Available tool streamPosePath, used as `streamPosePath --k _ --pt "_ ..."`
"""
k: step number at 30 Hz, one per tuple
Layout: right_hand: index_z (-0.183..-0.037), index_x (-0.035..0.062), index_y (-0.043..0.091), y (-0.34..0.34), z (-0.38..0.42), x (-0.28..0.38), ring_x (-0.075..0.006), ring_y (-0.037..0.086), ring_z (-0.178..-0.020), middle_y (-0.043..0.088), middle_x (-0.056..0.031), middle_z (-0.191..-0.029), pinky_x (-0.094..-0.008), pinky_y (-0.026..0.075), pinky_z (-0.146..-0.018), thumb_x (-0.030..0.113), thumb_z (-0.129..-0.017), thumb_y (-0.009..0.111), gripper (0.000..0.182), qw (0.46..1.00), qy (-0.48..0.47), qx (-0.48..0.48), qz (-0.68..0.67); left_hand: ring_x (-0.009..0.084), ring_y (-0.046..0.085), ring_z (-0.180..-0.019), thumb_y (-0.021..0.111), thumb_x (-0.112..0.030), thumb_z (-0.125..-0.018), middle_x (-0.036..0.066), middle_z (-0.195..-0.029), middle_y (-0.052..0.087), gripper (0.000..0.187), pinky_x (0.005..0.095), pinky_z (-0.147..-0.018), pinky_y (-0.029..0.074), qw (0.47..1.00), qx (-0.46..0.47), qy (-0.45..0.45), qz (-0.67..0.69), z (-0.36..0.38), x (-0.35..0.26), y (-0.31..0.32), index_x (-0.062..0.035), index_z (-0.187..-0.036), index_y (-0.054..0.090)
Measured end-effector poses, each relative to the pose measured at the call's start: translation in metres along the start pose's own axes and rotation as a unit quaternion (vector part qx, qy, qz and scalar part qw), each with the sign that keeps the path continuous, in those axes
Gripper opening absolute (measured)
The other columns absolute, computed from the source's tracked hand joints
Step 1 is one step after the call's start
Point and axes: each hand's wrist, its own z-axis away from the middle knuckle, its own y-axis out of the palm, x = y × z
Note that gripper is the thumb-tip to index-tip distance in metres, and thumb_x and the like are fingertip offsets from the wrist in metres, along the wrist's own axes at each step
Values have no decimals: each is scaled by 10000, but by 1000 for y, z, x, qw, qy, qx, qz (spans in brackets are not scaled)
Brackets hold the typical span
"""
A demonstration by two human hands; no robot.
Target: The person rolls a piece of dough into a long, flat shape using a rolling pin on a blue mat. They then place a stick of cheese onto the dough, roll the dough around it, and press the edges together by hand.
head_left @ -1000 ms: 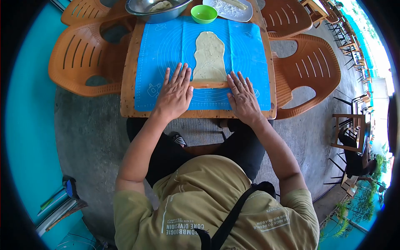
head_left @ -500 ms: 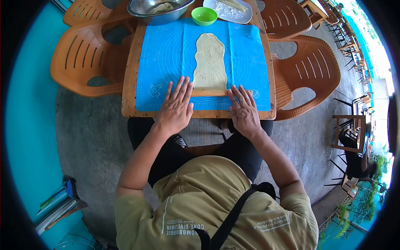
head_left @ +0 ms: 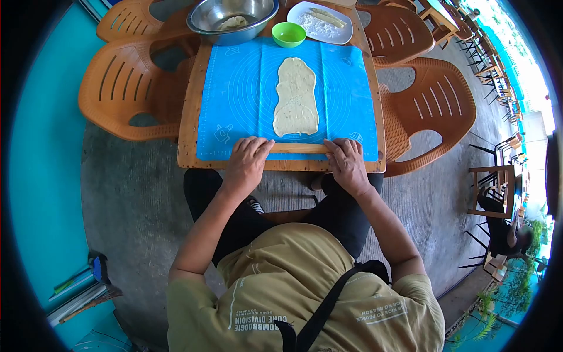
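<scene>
A wooden rolling pin point(head_left: 299, 148) lies across the near part of the blue mat point(head_left: 234, 88). My left hand point(head_left: 249, 159) is curled over its left end, and my right hand point(head_left: 347, 164) over its right end. Just beyond the pin, apart from it, a long flat sheet of pale dough point(head_left: 296, 97) is spread on the mat. Its near edge is wider and slightly ragged.
Behind the mat stand a metal bowl point(head_left: 229, 35) with dough, a green bowl point(head_left: 288, 35) and a white plate point(head_left: 346, 34) with flour and dough pieces. Orange chairs point(head_left: 120, 76) flank the wooden table point(head_left: 186, 155). A person point(head_left: 504, 234) is at the far right.
The rolling pin has come toward me, off the dough's near edge. My fingers, stretched forward before, are now bent round its ends. The view has shifted slightly.
</scene>
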Motion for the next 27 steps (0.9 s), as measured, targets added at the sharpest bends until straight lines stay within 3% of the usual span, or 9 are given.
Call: streamPosePath --k 8,10,11,12,13,15,16,18,27 --pt "-1296 88 669 -3 -52 -27 -311 623 -1072 643 -112 -1155 -465 463 -989 80 -964 700 334 1000 -17 -18 -12 265 629 -1149 683 -70 -984 95 -1187 676 301 441 -1077 463 999 -43 14 -27 -52 23 -1 -22 -1282 688" --pt "-1298 64 649 3 -55 -32 -333 629 -1175 650 -122 -1240 -472 462 -1057 60 -956 703 347 1000 8 20 -10 290 557 -1367 589 -181 -1067 144 -1408 629 392 453 -1205 393 999 42 -14 -22 -55 34 9 1 -1412 616" --pt "-1344 47 630 12 -53 -37 -354 577 -1295 633 -148 -1338 -489 417 -1133 103 -988 665 363 1000 7 18 -14 290 557 -1367 589 -181 -1067 144 -1408 629 392 453 -1205 393 999 44 -14 -21 -53 36 17 1 -1412 616" --pt "-1390 30 612 16 -53 -36 -376 525 -1414 616 -174 -1435 -505 373 -1209 146 -1020 628 389 1000 6 19 -19 295 448 -1472 512 -234 -1098 165 -1526 534 466 461 -1263 315 997 35 -13 -62 -53 33 22 18 -1488 533" --pt "-1390 30 612 19 -51 -35 -376 525 -1414 616 -174 -1435 -505 373 -1209 146 -1020 628 389 1000 8 22 -21 299 339 -1577 434 -288 -1129 186 -1643 439 542 470 -1321 237 994 27 -12 -102 -52 32 27 35 -1564 450" --pt "-1556 16 471 21 -45 -30 -378 318 -1582 444 -203 -1639 -521 208 -1312 240 -1081 526 528 997 39 57 43 292 252 -1609 376 -311 -1138 188 -1691 350 584 473 -1337 182 992 71 -32 -101 -47 28 27 43 -1602 366" --pt "-1556 16 471 19 -44 -29 -378 318 -1582 444 -203 -1639 -521 208 -1312 240 -1081 526 528 996 42 59 42 286 165 -1641 318 -333 -1147 189 -1739 262 626 476 -1353 126 988 110 -47 -101 -46 25 25 51 -1641 282" --pt "-1647 33 340 14 -41 -29 -370 237 -1614 355 -197 -1699 -516 141 -1329 291 -1112 450 604 992 56 107 30 297 194 -1633 366 -300 -1138 193 -1729 283 614 479 -1349 142 990 100 -39 -92 -40 20 23 43 -1641 289" --pt "-1633 44 382 6 -12 -5 -342 291 -1599 379 -173 -1692 -512 169 -1326 207 -1075 508 595 992 73 98 33 270 243 -1621 444 -256 -1118 147 -1725 316 596 488 -1347 157 991 104 -25 -74 -17 5 8 -6 -1646 325"
